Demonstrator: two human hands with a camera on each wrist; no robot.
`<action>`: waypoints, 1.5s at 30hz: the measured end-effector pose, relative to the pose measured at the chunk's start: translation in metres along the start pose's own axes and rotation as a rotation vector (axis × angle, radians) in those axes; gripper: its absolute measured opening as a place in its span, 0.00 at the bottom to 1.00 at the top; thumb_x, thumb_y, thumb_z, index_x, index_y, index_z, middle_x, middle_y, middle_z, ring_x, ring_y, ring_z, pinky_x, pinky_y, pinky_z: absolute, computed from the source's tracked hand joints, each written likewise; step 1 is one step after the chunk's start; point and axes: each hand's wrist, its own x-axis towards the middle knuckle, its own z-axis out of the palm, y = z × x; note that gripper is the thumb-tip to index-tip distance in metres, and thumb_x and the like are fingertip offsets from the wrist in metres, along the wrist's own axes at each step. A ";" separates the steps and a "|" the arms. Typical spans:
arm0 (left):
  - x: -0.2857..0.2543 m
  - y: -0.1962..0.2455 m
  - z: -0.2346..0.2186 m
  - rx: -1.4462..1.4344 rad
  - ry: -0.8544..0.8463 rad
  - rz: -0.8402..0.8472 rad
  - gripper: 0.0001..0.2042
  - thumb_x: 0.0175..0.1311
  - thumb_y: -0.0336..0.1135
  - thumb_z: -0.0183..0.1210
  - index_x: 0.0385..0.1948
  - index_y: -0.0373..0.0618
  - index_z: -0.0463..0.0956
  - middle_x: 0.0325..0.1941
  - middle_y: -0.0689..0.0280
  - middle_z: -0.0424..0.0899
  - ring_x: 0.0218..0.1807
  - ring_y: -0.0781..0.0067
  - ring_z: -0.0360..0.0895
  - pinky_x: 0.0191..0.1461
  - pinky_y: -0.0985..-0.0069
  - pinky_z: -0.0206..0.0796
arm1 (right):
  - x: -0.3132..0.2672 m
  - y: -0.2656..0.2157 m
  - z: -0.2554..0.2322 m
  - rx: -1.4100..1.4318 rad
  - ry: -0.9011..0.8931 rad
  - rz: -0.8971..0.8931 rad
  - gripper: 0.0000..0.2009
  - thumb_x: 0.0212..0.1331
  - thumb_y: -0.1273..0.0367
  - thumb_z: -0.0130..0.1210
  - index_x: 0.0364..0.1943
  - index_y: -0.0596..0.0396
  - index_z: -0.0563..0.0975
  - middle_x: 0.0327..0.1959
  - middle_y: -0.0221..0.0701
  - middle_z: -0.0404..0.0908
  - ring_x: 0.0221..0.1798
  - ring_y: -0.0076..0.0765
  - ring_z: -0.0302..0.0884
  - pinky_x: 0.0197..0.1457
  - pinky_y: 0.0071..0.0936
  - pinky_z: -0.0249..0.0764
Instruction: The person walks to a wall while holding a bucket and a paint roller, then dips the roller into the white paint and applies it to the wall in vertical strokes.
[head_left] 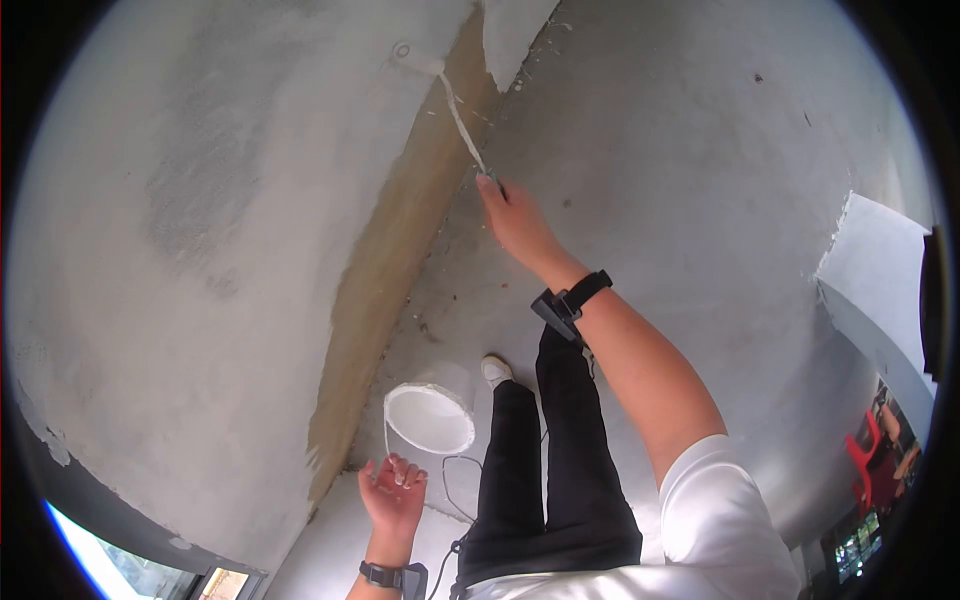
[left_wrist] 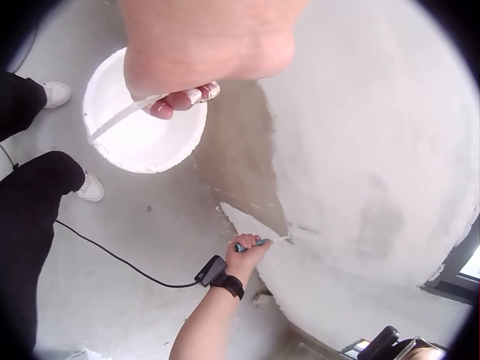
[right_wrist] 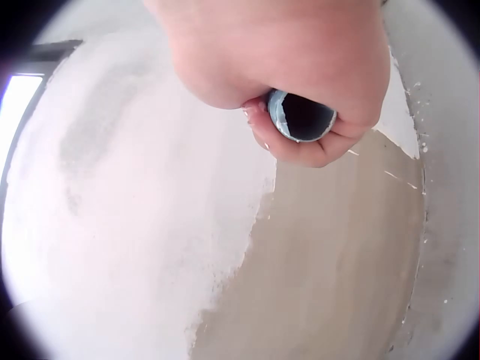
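Observation:
My right hand (head_left: 520,225) is stretched forward and grips the handle of a paint roller, its fingers wrapped round it. In the right wrist view the blue-grey handle's hollow end (right_wrist: 304,116) pokes out of the fist. The white roller head (head_left: 415,57) lies against the wall at the edge of a brown strip (head_left: 400,230). Low at my left side, the left hand (head_left: 393,500) holds the white carrying handle (left_wrist: 120,118) of a white bucket (head_left: 440,386) on curled, paint-spotted fingers. White coats the bucket's inside and rim.
White paint (head_left: 300,200) covers the wall beside the brown strip. The grey floor (head_left: 650,200) meets the wall along a paint-spattered edge. My shoe (head_left: 495,372) is close to the bucket. A black cable (left_wrist: 127,259) hangs across. A red chair (head_left: 865,455) stands far right.

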 end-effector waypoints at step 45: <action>0.019 -0.017 -0.046 0.054 -0.054 0.043 0.17 0.67 0.51 0.48 0.32 0.45 0.69 0.27 0.68 0.71 0.36 0.68 0.69 0.57 0.65 0.60 | -0.075 0.051 -0.014 0.452 -0.076 0.330 0.26 0.75 0.45 0.42 0.25 0.48 0.64 0.15 0.21 0.56 0.14 0.21 0.51 0.18 0.26 0.56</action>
